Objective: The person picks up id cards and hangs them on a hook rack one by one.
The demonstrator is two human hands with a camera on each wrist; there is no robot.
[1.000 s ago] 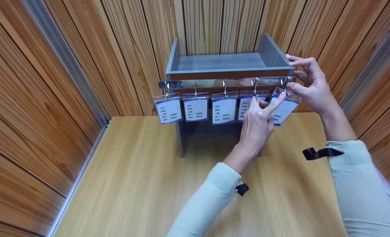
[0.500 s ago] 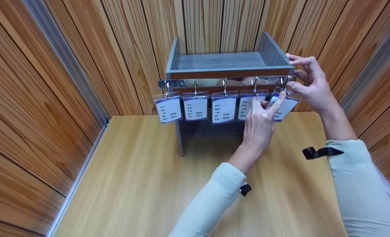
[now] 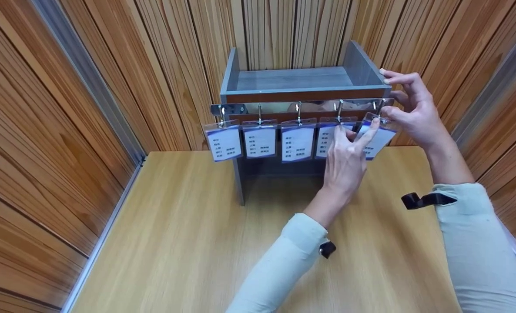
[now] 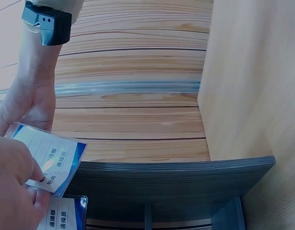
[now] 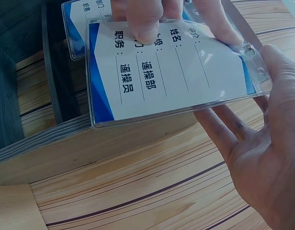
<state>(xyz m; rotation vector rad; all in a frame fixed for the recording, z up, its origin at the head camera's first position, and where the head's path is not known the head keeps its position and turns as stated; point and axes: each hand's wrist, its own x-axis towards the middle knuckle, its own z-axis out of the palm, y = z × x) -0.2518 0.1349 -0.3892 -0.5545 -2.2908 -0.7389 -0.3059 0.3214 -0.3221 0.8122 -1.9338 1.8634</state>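
Observation:
Several clear-sleeved ID badges hang in a row from hooks on a shiny metal rail [image 3: 275, 108] across the front of a small grey shelf. The rightmost ID badge [image 5: 171, 91] hangs tilted. My left hand [image 3: 345, 167] grips this badge by its edge, with the index fingertip up at its top near the clip. My right hand [image 3: 417, 111] has its thumb at the metal clip [image 3: 380, 108] by the last hook, while the upper fingers touch the shelf's right side. In the right wrist view, the right fingers reach behind the badge's top; their contact is partly hidden.
The grey shelf [image 3: 306, 90] stands on a wooden tabletop [image 3: 188, 243] against wood-panelled walls [image 3: 266, 34]. A neighbouring ID badge [image 3: 327, 139] hangs directly behind and left of my left hand. Black straps [image 3: 427, 201] show at the sleeve cuffs.
My left hand has shifted slightly right and its index finger has bent more; the rightmost badge's lower end has risen a little. My right hand has stayed at the clip.

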